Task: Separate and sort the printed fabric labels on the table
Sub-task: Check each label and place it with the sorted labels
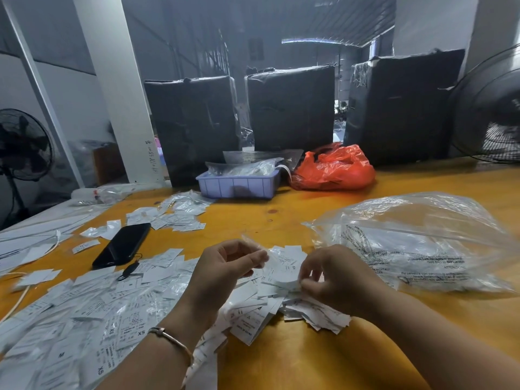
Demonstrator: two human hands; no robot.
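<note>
Near the front middle of the yellow desk [295,361], the left hand [225,266] and the right hand [334,280] are raised close together over a heap of printed fabric labels [92,308]. The right hand's fingers [309,282] are curled, pinching a small stack of labels [287,273] at its lower edge. The left hand's fingers [253,258] are curled too, their tips at a thin clear wrapper [253,242] by the stack's left side; whether they pinch it I cannot tell. A bangle [168,337] sits on the left wrist.

Labels cover the near left part of the desk up to its front edge, and a smaller heap [318,313] lies under the right hand. A black phone [122,244] lies among them to the left, with another scatter of labels [174,213] beyond it. Just right of the hands a large clear plastic bag [422,240] spreads toward the right edge. Bare desk shows between the hands and the far side, and along the near right. At the far side stand a lilac tray [239,185] and a red plastic bag [334,168], touching, with three black wrapped boxes [289,108] behind them.
</note>
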